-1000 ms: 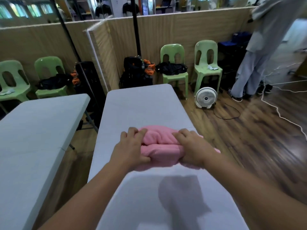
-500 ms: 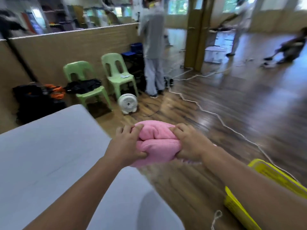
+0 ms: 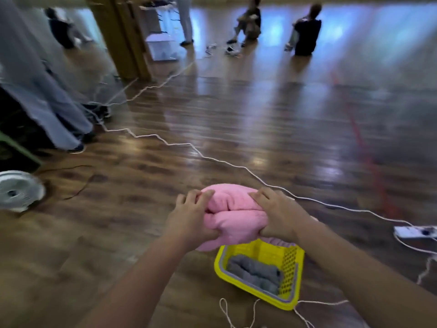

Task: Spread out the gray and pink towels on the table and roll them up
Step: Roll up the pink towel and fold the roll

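Observation:
The rolled-up pink towel [image 3: 233, 215] hangs in the air between both hands, above the wooden floor. My left hand [image 3: 189, 217] grips its left end and my right hand [image 3: 277, 215] grips its right end. Just below the roll stands a yellow plastic basket [image 3: 289, 268] on the floor, with a rolled gray towel [image 3: 255, 273] lying inside it. The table is out of view.
A white cord [image 3: 179, 145] zigzags across the floor to a power strip [image 3: 413, 232] at the right. A small white fan [image 3: 17, 190] sits on the floor at left. A person's legs [image 3: 47, 107] stand at far left; others sit far back.
My view has swung right, away from the table and over the floor. Both hands carried the pink roll off the table to a spot above the yellow basket.

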The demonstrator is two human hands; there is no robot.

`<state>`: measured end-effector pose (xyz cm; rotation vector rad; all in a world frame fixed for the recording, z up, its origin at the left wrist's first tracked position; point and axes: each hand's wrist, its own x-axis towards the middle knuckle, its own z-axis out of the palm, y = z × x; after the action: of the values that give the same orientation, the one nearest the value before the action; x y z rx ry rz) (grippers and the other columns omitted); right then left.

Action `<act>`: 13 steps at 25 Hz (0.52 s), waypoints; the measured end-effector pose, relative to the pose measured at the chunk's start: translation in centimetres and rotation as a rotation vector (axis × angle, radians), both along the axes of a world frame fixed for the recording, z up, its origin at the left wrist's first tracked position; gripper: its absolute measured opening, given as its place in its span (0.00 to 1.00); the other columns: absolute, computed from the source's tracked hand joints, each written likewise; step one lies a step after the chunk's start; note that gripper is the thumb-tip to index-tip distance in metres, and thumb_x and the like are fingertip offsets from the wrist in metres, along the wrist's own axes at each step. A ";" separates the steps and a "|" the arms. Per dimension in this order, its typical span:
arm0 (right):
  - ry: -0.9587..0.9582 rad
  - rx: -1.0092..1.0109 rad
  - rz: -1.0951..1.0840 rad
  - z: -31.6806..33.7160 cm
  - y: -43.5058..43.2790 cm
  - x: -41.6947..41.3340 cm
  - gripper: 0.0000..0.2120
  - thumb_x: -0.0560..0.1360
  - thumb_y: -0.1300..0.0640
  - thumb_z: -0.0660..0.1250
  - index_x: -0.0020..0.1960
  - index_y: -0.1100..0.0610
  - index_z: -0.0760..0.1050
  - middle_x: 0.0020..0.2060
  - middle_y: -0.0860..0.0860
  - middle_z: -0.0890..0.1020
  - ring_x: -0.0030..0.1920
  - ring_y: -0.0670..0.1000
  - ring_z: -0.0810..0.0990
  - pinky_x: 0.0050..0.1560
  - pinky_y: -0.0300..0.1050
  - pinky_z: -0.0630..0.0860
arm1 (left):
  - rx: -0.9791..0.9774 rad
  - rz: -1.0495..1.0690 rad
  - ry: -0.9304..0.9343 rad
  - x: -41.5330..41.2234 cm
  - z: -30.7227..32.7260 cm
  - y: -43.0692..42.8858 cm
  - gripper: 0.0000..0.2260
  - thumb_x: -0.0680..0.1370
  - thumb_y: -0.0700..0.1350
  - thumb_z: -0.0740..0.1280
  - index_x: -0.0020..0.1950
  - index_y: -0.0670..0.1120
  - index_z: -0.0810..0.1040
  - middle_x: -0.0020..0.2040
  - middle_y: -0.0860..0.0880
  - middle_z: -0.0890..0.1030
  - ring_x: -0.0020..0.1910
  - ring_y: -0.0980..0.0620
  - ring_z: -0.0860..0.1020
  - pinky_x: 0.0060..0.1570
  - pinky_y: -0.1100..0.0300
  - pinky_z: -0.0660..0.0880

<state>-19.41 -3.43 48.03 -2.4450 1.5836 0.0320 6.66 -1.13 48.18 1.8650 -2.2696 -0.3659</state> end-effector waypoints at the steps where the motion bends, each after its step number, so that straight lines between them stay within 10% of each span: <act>1: -0.004 0.028 -0.045 -1.0 -1.3 -2.2 0.49 0.53 0.40 0.70 0.73 0.50 0.65 0.64 0.51 0.72 0.57 0.57 0.74 0.59 0.51 0.74 | 0.030 -0.040 0.005 -2.2 -1.1 -2.3 0.47 0.56 0.66 0.68 0.74 0.60 0.60 0.66 0.54 0.68 0.57 0.45 0.66 0.54 0.48 0.75; 13: -0.061 0.256 -0.392 -15.6 -9.7 -11.1 0.48 0.59 0.42 0.73 0.75 0.47 0.59 0.70 0.48 0.66 0.64 0.57 0.68 0.61 0.51 0.72 | 0.214 -0.343 -0.073 -12.3 -15.9 -19.2 0.46 0.58 0.68 0.66 0.75 0.62 0.57 0.69 0.56 0.66 0.60 0.47 0.66 0.49 0.48 0.78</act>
<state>-30.48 -13.16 32.42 -1.8980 1.8720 0.0868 -5.65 -20.29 32.33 1.5930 -2.6989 -0.6212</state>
